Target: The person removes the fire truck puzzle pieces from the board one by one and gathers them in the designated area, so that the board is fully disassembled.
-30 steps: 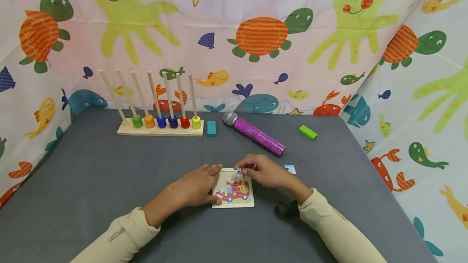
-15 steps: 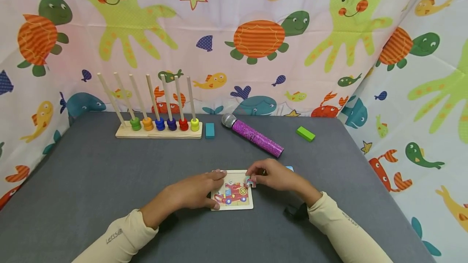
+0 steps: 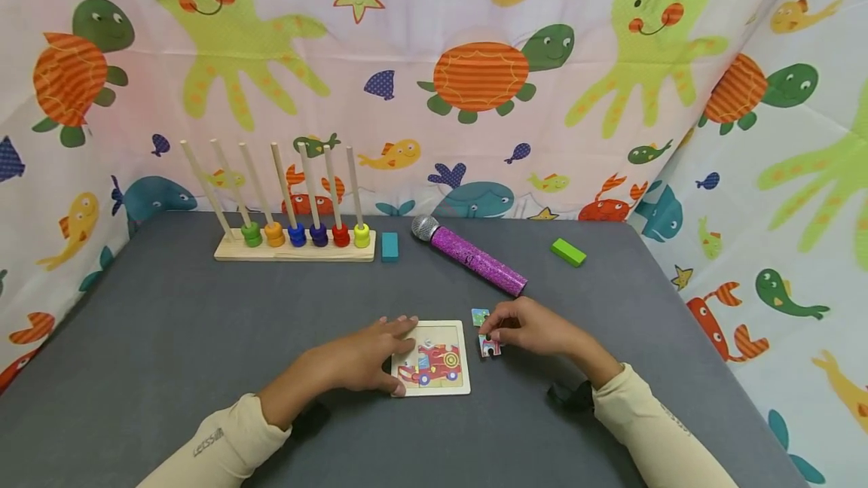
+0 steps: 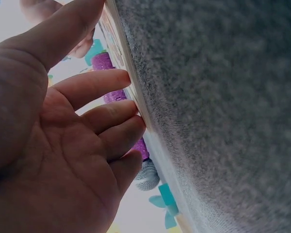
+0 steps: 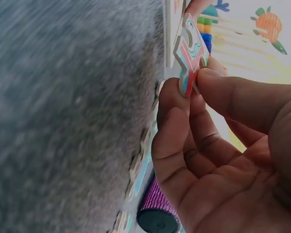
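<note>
A wooden puzzle tray [image 3: 465,367] lies on the grey table, with pieces of a red vehicle picture [image 3: 439,364] filling its lower part. My left hand [image 3: 366,355] rests on the tray's left side. In the left wrist view, the fingertips [image 4: 120,77] touch the tray's edge, fairly straight. Just right of the tray, my right hand [image 3: 536,330] pinches a jigsaw piece [image 5: 190,56] between thumb and fingers. That piece is red, white and light blue, tilted up off the table. Another jigsaw piece [image 3: 480,316], blue and green, lies behind the held one.
A purple glitter microphone [image 3: 478,258] lies behind the right hand. At the back left stands a wooden peg counter [image 3: 294,248] with coloured rings, beside a teal block [image 3: 389,247]. A green block [image 3: 568,252] lies at the back right. More pieces [image 5: 140,170] show in the right wrist view.
My right hand has moved right with the pinched piece, from over the tray to beside it. The blue and green piece has come into view. My left hand stays on the tray.
</note>
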A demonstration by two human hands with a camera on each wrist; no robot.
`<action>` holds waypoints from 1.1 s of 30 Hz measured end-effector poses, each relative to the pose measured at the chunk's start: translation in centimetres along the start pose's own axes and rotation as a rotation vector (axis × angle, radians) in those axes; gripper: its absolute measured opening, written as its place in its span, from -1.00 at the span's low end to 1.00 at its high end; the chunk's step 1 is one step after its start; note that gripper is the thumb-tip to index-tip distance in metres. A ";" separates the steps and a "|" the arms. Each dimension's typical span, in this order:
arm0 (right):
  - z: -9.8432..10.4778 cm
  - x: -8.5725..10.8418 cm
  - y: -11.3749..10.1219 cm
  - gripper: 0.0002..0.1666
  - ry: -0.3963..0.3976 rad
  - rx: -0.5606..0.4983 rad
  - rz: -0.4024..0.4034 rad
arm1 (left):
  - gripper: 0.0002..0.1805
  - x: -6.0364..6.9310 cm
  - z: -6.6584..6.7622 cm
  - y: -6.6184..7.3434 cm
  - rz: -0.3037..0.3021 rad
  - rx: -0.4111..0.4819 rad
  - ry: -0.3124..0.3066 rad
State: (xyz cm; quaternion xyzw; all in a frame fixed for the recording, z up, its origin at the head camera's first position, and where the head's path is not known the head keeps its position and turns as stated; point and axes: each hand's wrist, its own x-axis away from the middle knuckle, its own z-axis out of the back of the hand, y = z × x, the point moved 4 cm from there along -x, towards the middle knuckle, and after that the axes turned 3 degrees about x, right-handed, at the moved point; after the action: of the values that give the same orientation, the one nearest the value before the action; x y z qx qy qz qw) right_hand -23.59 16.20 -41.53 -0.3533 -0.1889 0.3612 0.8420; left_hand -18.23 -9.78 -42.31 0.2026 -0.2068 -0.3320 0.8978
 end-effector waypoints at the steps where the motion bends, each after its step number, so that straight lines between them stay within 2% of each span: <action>1: 0.1 0.1 0.1 -0.81 0.003 -0.005 -0.003 | -0.23 0.0 0.0 0.0 -0.006 0.001 0.002; 8: 0.5 0.3 0.2 -0.81 -0.032 0.007 0.014 | -0.23 0.0 0.2 0.2 -0.021 0.003 0.003; 14: 0.3 -0.1 0.2 -0.78 -0.075 0.032 0.017 | -0.23 0.0 0.1 0.1 -0.006 0.005 -0.001; 21: 0.1 -0.5 0.2 -0.80 -0.065 0.039 0.010 | -0.17 0.1 0.0 0.0 -0.025 0.007 0.009; 27: 0.0 -0.7 -0.3 -0.82 -0.033 0.085 0.006 | -0.18 0.1 0.0 0.2 -0.007 -0.006 -0.005; 33: -0.1 -0.8 -0.2 -0.83 -0.011 0.083 -0.028 | -0.17 0.1 -0.1 0.2 -0.001 -0.010 -0.014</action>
State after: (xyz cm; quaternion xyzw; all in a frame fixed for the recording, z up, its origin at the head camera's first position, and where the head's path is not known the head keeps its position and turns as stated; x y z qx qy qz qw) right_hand -24.00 15.43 -41.46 -0.3135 -0.1831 0.3590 0.8598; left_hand -18.04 -9.69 -42.23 0.1959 -0.2114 -0.3347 0.8972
